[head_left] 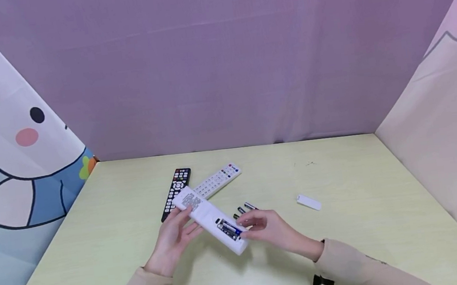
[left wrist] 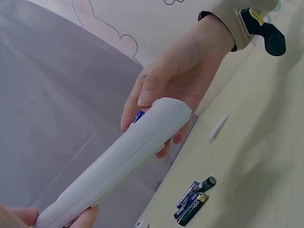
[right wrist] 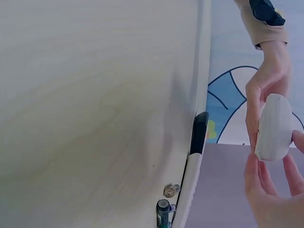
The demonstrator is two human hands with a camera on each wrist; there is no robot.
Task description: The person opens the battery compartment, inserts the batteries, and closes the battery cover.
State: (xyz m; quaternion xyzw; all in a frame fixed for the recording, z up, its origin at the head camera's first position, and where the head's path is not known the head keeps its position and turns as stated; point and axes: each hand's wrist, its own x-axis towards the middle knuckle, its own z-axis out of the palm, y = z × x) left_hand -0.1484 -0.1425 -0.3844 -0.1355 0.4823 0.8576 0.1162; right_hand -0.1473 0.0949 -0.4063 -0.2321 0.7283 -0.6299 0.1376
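Note:
My left hand [head_left: 172, 239] grips the upper end of a white remote control [head_left: 203, 212], back side up and tilted above the table. Its battery compartment lies uncovered, with a blue battery [head_left: 231, 230] at it. Thumb and fingertips of my right hand [head_left: 266, 228] pinch the battery's end at the lower edge of the compartment. In the left wrist view, the battery [left wrist: 137, 117] sticks up past the remote's edge beside the right fingers, while other fingertips show beneath the remote. The far side of the pinch is partly hidden.
Behind the held remote lie a black remote [head_left: 178, 185] and another white remote [head_left: 220, 180]. Loose batteries [left wrist: 192, 204] lie on the table [head_left: 373, 239] near the right hand. A white battery cover [head_left: 309, 202] rests farther right. Fabric walls [head_left: 219, 67] stand behind and at both sides.

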